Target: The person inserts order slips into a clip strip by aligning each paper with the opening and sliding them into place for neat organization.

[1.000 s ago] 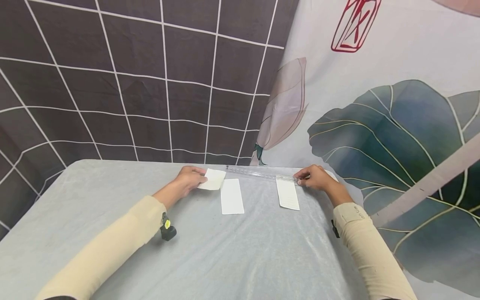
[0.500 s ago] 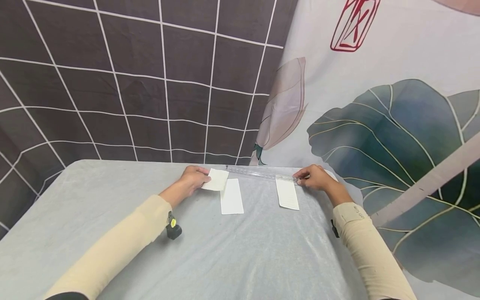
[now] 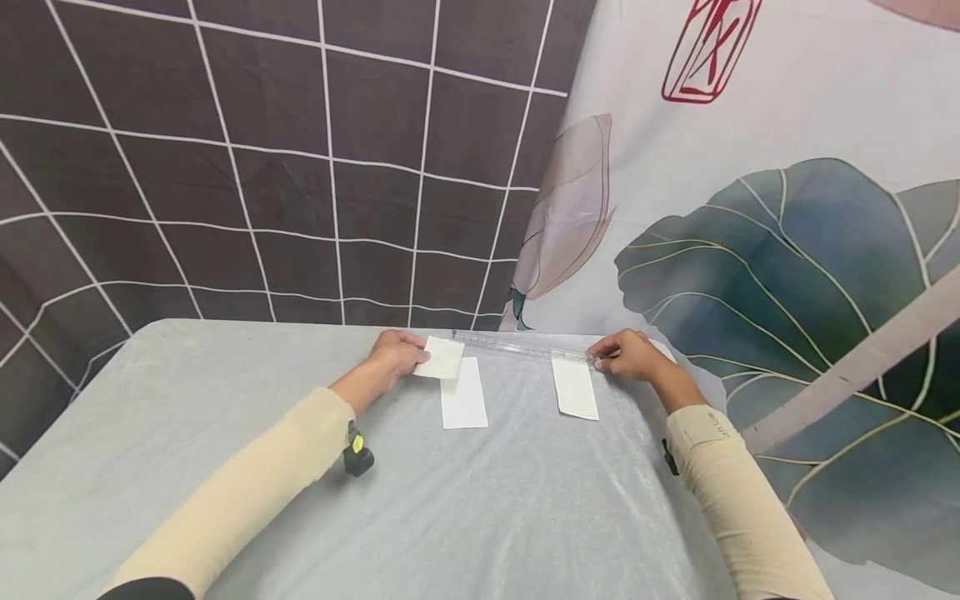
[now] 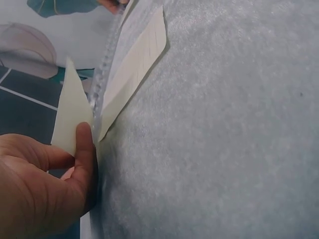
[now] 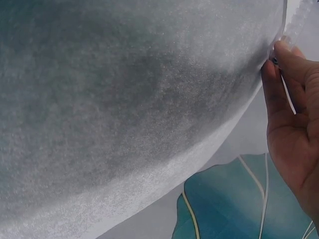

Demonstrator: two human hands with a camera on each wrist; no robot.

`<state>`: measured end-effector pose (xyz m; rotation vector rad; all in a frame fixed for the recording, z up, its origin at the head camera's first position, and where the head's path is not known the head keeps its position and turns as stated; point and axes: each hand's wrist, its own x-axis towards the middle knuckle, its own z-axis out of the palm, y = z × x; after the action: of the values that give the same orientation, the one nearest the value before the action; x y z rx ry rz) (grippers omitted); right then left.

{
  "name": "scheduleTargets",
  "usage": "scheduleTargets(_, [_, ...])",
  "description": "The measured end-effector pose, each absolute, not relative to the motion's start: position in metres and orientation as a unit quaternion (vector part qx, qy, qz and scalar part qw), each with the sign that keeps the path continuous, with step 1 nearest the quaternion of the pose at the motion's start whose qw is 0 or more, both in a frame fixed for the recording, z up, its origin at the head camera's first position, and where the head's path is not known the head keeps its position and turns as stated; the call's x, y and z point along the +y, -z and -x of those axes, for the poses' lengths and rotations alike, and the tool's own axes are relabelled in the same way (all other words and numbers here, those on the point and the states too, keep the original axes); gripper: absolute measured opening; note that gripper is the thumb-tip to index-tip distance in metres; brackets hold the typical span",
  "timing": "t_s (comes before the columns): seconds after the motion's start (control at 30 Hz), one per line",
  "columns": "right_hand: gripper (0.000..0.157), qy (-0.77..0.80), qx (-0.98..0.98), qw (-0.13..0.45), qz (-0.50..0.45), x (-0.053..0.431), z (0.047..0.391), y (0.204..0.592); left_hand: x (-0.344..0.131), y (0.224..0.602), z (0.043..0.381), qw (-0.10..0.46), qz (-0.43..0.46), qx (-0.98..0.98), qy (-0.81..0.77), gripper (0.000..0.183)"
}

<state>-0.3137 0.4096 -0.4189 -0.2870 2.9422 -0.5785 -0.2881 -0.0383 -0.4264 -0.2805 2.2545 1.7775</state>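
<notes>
My left hand point(image 3: 396, 360) pinches a small cream paper sheet point(image 3: 444, 358) between thumb and fingers. The sheet is raised at the far edge of the table and overlaps the top of a second white sheet point(image 3: 465, 404) lying flat. A long clear plastic binding strip point(image 3: 517, 346), with a row of ring-like bumps, runs along that edge. My right hand point(image 3: 633, 356) pinches its right end, also visible in the right wrist view as a clear toothed strip point(image 5: 299, 22). Another sheet point(image 3: 576, 390) lies with its top at the strip. Faint ruled lines show on a sheet point(image 4: 139, 64) in the left wrist view.
A grey cloth point(image 3: 480, 517) covers the table, whose far edge lies just beyond the strip. Behind hang a dark grid-patterned curtain point(image 3: 285, 183) and a white leaf-printed curtain point(image 3: 750, 267), close to the right hand.
My left hand has moved to the right with its sheet, which overlaps the flat white sheet beside it. The right hand and the strip have stayed in place.
</notes>
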Motion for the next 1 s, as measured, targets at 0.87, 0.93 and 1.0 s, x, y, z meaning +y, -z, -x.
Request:
scheduleTargets(0.87, [0.023,0.197,0.974,0.063,0.095,0.410,0.314,0.420,-0.024,0.428,0.293,0.130,0.100,0.756,-0.634,0.039])
scheduleTargets(0.93, [0.024,0.197,0.974,0.063,0.095,0.410,0.314,0.420,-0.024,0.428,0.294,0.130,0.099,0.758,-0.631,0.038])
scheduleTargets(1.0, [0.024,0.196,0.974,0.063,0.097,0.410,0.315,0.420,-0.024,0.429,0.295,0.128,0.101,0.764,-0.624,0.037])
